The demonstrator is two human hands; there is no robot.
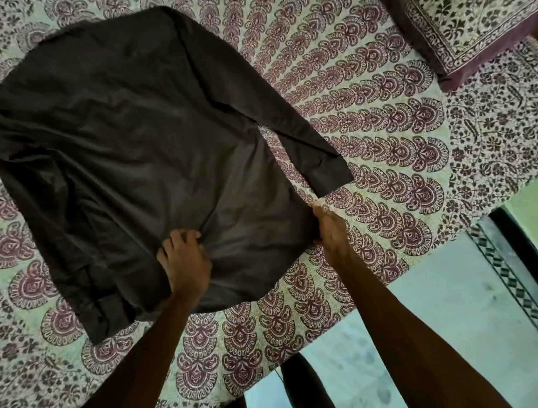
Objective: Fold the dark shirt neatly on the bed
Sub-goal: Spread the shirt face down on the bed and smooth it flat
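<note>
The dark shirt (131,141) lies spread flat on the bed (381,132), back up. Its left sleeve is folded in along the body, left of the left hand (184,261), whose fingers bunch and grip the cloth near the hem. Just right of them, the right hand (329,229) pinches the hem's right corner. Beyond those fingers the other sleeve angles outward, with open printed bedspread around it. A pillow (456,26) sits well apart, far right.

Patterned pillow (465,23) at upper right, maroon-bordered, floral print in dark on cream. Pale floor (442,301) at lower right, beside the mattress edge. Diamond-patterned tile strip (517,283) running diagonally across it, next to a dark threshold (525,240).
</note>
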